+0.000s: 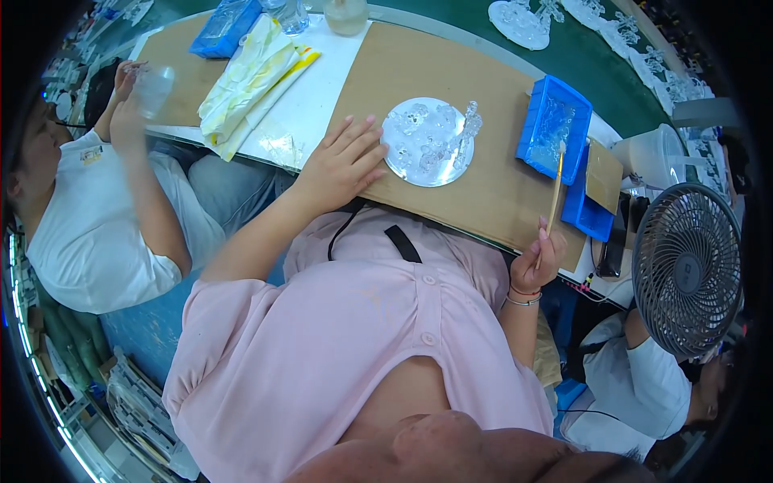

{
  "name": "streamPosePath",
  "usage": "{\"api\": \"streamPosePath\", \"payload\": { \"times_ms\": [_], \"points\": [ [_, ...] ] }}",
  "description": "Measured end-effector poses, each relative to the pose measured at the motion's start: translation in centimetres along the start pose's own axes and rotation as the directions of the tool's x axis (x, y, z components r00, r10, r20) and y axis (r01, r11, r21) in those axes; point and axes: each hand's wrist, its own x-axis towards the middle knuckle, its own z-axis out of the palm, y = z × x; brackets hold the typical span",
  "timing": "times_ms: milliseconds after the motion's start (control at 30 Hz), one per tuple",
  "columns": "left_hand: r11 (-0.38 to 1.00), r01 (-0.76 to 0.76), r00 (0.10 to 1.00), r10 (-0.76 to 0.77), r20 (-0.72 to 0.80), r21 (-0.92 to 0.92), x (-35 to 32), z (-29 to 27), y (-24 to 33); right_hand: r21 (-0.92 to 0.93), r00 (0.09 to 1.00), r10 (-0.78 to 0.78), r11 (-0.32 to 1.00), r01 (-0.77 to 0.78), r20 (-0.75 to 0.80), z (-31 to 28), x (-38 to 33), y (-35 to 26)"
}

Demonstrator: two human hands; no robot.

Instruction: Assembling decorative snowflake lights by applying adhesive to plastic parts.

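Pink shirt fabric (pixel 346 322) fills the near middle of the head view, with both of the person's hands beyond it at the near edge of a worktable covered by brown board (pixel 491 105). Just beyond the left hand's fingers sits the main thing being worked on: a white disc (pixel 439 179) bearing a cluster of clear pieces (pixel 423 133), one taller clear piece (pixel 473 121) standing out at its right edge. The left hand (pixel 342 163) lies spread, palm down, fingertips at the disc's left edge; whether they press on it cannot be told. Well to the right, the right hand (pixel 541 256) pinches the near end of a thin yellow brush (pixel 555 191) between thumb and fingers. The brush's pale far tip is over a blue tray (pixel 531 121) with something clear and glossy inside; contact with the contents is not certain.

Judging by this, the step in hand is wetting or loading the brush at the tray, while the left hand minds the disc. The next move would call for lifting the tip clear of the tray wall, bringing it left to the clear pieces, and a light touch there, with the left hand steadying the disc so that nothing is knocked over.

Farther left lies a crumpled white and yellow cloth (pixel 250 88); at the right stands a dark round fan (pixel 688 270), near a second blue tray (pixel 586 211).
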Motion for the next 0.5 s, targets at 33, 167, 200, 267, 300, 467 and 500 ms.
{"api": "streamPosePath", "payload": {
  "times_ms": [33,167,200,267,300,467,500],
  "points": [
    [1.000,0.009,1.000,-0.009,0.004,-0.001,-0.07,0.07,0.02,0.005,1.000,0.001,1.000,-0.001,0.005,0.07,0.05,0.00],
    [1.000,0.021,1.000,-0.021,0.011,-0.008,-0.08,0.24,0.14,0.014,1.000,-0.003,1.000,0.002,0.020,0.03,0.21,-0.02],
    [1.000,0.022,1.000,-0.022,0.011,-0.010,-0.07,0.24,0.15,0.014,1.000,-0.003,1.000,0.002,0.023,0.00,0.19,0.00],
    [1.000,0.009,1.000,-0.009,0.000,0.011,-0.06,0.20,0.16,0.009,0.999,-0.003,1.000,0.003,0.032,-0.05,0.14,0.06],
    [1.000,0.009,1.000,-0.009,0.000,0.009,-0.05,0.20,0.16,0.008,0.999,-0.002,1.000,0.002,0.034,-0.06,0.19,0.05],
    [1.000,0.007,0.998,-0.007,0.066,0.004,-0.18,0.37,-0.06,0.017,0.999,-0.021,1.000,0.021,0.035,0.04,0.38,-0.12],
    [1.000,0.006,0.998,-0.007,0.066,0.003,-0.20,0.39,-0.05,0.017,0.999,-0.021,1.000,0.020,0.036,-0.01,0.42,-0.16]
  ]
}}
